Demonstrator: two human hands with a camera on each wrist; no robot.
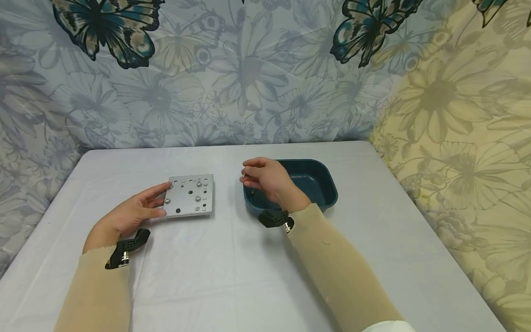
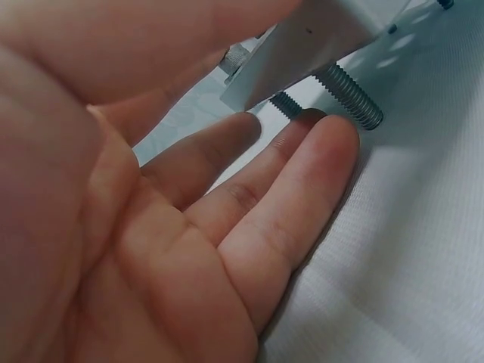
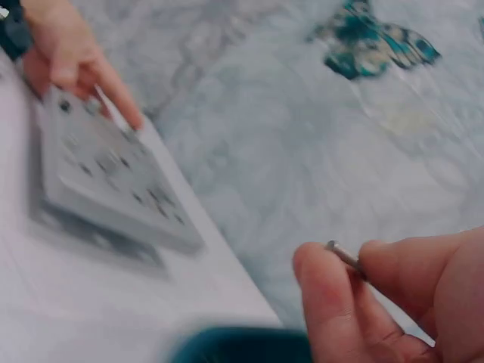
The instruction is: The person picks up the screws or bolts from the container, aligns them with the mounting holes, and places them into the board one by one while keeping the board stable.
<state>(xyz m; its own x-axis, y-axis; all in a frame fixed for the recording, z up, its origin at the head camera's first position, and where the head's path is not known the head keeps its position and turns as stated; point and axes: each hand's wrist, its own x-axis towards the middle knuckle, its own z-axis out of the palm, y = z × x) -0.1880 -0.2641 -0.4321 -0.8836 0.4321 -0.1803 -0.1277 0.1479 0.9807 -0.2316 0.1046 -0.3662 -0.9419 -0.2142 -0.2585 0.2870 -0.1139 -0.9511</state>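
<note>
A grey metal plate point(image 1: 189, 195) with several holes and a few screws in it lies on the white table point(image 1: 232, 267). My left hand point(image 1: 143, 207) holds the plate by its left edge, thumb on top and fingers point(image 2: 302, 174) under it beside two threaded screw ends point(image 2: 352, 94). My right hand point(image 1: 262, 177) hovers over the left rim of a dark teal tray point(image 1: 315, 182) and pinches a small screw point(image 3: 346, 257) between thumb and fingertips. The right wrist view shows the plate point(image 3: 106, 181) and the left hand point(image 3: 72, 53), blurred.
A cloth with flower and butterfly patterns point(image 1: 249, 74) hangs behind the table and along its right side. The tray stands at the table's middle right, near the back edge.
</note>
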